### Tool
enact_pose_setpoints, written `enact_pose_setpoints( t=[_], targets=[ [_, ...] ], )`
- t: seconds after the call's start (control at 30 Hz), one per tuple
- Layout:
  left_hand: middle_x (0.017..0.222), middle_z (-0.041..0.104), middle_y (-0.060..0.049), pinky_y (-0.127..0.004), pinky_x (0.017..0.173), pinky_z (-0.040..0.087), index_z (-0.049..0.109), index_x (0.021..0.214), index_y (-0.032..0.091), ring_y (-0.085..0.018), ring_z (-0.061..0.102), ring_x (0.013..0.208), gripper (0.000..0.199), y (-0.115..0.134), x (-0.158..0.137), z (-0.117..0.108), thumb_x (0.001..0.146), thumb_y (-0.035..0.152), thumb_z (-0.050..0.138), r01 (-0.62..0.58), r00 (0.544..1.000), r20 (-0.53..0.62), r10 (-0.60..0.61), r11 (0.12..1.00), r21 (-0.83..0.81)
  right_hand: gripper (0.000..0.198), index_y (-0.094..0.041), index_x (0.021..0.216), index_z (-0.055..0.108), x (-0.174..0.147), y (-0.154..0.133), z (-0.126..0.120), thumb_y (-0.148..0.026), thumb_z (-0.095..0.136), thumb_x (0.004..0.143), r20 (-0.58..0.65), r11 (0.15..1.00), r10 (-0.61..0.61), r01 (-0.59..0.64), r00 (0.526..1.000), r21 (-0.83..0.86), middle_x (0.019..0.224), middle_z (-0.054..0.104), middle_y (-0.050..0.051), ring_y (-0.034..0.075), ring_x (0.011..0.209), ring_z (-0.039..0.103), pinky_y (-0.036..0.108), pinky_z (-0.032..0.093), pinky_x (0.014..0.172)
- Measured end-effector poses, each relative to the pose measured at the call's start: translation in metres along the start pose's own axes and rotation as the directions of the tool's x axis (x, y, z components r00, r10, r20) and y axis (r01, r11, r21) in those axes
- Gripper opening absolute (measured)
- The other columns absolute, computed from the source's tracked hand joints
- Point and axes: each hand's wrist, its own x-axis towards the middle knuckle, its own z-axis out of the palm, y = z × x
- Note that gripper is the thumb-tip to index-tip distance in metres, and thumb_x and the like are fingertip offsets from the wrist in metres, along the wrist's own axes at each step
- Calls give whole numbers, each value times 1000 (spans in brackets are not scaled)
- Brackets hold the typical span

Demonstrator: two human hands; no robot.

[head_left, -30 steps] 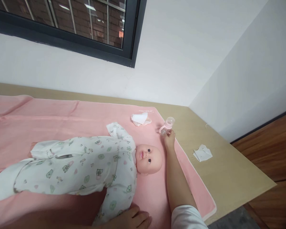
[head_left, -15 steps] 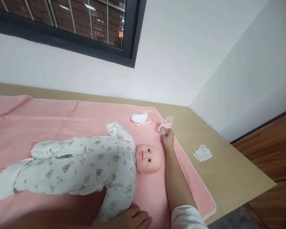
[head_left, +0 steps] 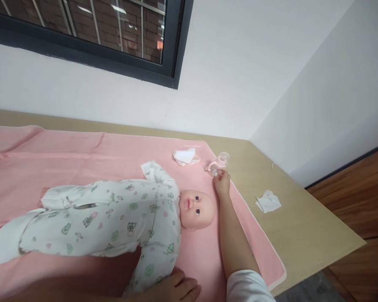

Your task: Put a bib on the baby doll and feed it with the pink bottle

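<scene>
A baby doll [head_left: 198, 212] in a white sleepsuit [head_left: 113, 218] printed with green and pink figures lies on its back, head to the right, on a pink mat [head_left: 82, 155]. Beyond its head, my right hand [head_left: 222, 183] has its fingers closed at the lower part of a clear baby bottle [head_left: 217, 165] with pink handles. The bottle stands at the mat's far right corner. At the bottom edge, my left hand [head_left: 182, 288] rests flat beside the doll's near sleeve, fingers stretched out and holding nothing; part of it is cut off by the frame.
A small pack of wipes or tissues [head_left: 185, 157] lies on the mat, left of the bottle. On the wooden tabletop [head_left: 308, 226] there is a crumpled white tissue [head_left: 268, 201]. A white wall [head_left: 223, 75] with a dark-framed window [head_left: 173, 50] rises behind.
</scene>
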Motion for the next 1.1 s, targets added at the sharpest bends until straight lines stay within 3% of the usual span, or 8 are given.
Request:
enact_pose_setpoints(
  t=[0.13, 0.3, 0.47, 0.6, 0.67, 0.87, 1.1],
  targets=[
    [116, 70, -4, -33, 75, 46, 69, 115, 10, -16, 59, 100, 25, 0, 1, -4, 101, 21, 51, -15, 999, 31, 15, 1000, 13, 57, -7, 136, 51, -5, -10, -3, -20, 56, 80, -21, 973, 23, -27, 1000, -229, 133, 54, 23, 32, 124, 52, 45, 40, 108],
    [116, 70, -4, -32, 75, 46, 70, 111, 10, -17, 59, 101, 23, 0, 1, -5, 100, 20, 53, -20, 998, 53, 19, 1000, 20, 44, -10, 127, 61, -13, -20, -5, -28, 49, 89, 9, 909, 55, -47, 998, -414, 130, 56, 24, 37, 125, 51, 49, 39, 105],
    [115, 69, -5, -32, 75, 45, 70, 112, 10, -17, 60, 99, 24, 1, 0, -2, 100, 20, 51, -19, 999, 29, 18, 999, 30, 44, -7, 124, 63, -16, -24, -6, -28, 47, 89, 19, 899, 66, -51, 998, -435, 131, 55, 25, 38, 127, 50, 50, 38, 106],
    [114, 69, -5, -33, 72, 44, 70, 110, 10, -17, 59, 96, 23, 1, 1, 1, 100, 20, 52, -10, 1000, -5, 11, 999, 33, 57, -8, 139, 51, -15, -25, -7, -22, 49, 84, 2, 913, 81, -73, 997, -402, 137, 52, 25, 37, 129, 49, 50, 37, 107],
    [115, 69, -6, -33, 71, 44, 70, 112, 10, -17, 59, 96, 23, 1, 1, 0, 99, 21, 54, -23, 1000, 5, 22, 999, 47, 59, -7, 141, 49, -15, -25, -8, -20, 48, 83, -9, 910, 95, -91, 995, -405, 138, 51, 25, 37, 131, 48, 50, 36, 108],
    [119, 68, -7, -33, 76, 44, 70, 110, 11, -18, 59, 104, 23, 0, 0, -2, 99, 21, 53, -31, 997, 77, 28, 999, 31, 46, -9, 125, 64, -17, -25, -7, -20, 44, 85, 19, 891, 76, -59, 997, -451, 131, 56, 24, 37, 128, 51, 50, 35, 110],
    [118, 68, -6, -33, 75, 45, 69, 114, 10, -18, 59, 102, 23, 1, 0, -3, 99, 22, 55, -30, 996, 81, 27, 999, 33, 55, -8, 136, 53, -17, -26, -6, -20, 46, 83, -16, 888, 88, -85, 996, -452, 136, 54, 25, 37, 130, 50, 52, 31, 111]
  ],
)
